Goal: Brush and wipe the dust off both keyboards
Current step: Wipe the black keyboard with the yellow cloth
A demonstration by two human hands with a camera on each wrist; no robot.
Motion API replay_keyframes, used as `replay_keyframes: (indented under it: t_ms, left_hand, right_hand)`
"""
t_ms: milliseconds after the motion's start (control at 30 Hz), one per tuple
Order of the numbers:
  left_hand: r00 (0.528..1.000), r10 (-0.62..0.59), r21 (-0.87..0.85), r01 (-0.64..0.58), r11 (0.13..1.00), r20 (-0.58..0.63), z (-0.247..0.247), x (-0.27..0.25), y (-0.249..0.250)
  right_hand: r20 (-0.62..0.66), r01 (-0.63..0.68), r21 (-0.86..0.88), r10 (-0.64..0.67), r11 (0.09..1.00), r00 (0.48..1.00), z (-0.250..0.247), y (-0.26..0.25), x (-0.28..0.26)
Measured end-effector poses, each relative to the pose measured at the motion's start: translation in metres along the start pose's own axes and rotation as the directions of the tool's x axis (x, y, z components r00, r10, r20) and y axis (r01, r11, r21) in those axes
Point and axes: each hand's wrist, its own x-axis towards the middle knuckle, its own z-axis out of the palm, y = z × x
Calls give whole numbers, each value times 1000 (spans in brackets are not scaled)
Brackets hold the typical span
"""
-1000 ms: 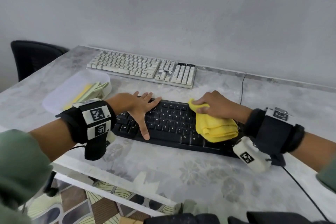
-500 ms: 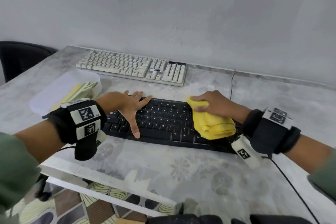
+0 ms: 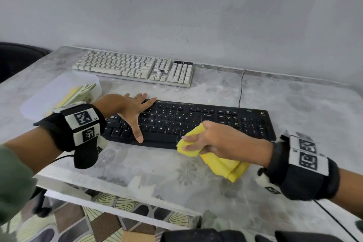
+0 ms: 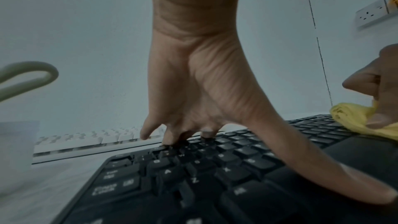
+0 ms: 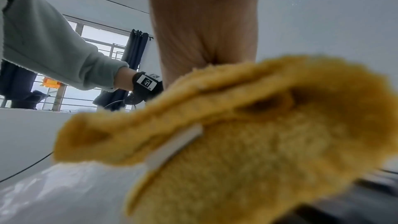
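A black keyboard (image 3: pixel 206 122) lies across the middle of the marble-patterned table (image 3: pixel 149 165). My left hand (image 3: pixel 133 110) rests flat on its left end, fingers spread over the keys (image 4: pixel 193 163) and thumb stretched toward the front edge. My right hand (image 3: pixel 212 139) grips a folded yellow cloth (image 3: pixel 220 161) at the keyboard's front edge, near the space bar; the cloth trails onto the table. In the right wrist view the yellow cloth (image 5: pixel 247 134) fills most of the picture. A white keyboard (image 3: pixel 135 68) lies further back by the wall.
A clear plastic tub (image 3: pixel 59 94) with pale green and yellow items stands at the left, beside my left wrist. A thin black cable (image 3: pixel 240 86) runs from the black keyboard toward the wall. A black chair (image 3: pixel 17 59) stands beyond the table's left edge.
My right hand has drawn the yellow cloth from the keyboard's upper middle down to its front edge, partly onto the table. The left hand has stayed on the keyboard's left end.
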Motion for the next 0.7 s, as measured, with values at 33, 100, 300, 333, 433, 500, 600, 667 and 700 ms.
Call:
replay_keyframes:
  t_ms: [33, 100, 300, 333, 433, 500, 600, 667, 700]
  left_hand:
    - [1000, 0, -5, 1, 1000, 5, 0, -1, 0]
    - [1000, -4, -14, 4, 1000, 9, 0, -1, 0]
    - [1000, 3, -60, -3, 998, -2, 1, -5, 0]
    - [1000, 3, -67, -3, 998, -3, 1, -6, 0]
    - [1000, 0, -93, 0, 996, 0, 1, -9, 1]
    - [1000, 2, -106, -2, 994, -6, 2, -8, 1]
    - [1000, 27, -136, -27, 990, 2, 3, -7, -2]
    - [999, 45, -146, -44, 988, 6, 3, -6, -3]
    - [999, 49, -151, -48, 987, 4, 3, -5, -4]
  right_hand:
    - [10, -7, -33, 8, 999, 1000, -1, 5, -7]
    - [75, -45, -97, 53, 994, 996, -2, 16, -23]
    - [82, -144, 178, 131, 973, 988, -27, 29, -37]
    - [7, -111, 209, 112, 972, 994, -30, 27, -29]
    - [-83, -43, 181, 59, 982, 995, -28, 16, 3]
    - [7, -64, 90, 64, 994, 998, -17, 11, 15]
    - [56, -88, 1, 88, 996, 995, -9, 14, 4]
    - [94, -87, -56, 92, 995, 991, -6, 22, -14]
    - [107, -98, -52, 103, 994, 989, -6, 28, -25]
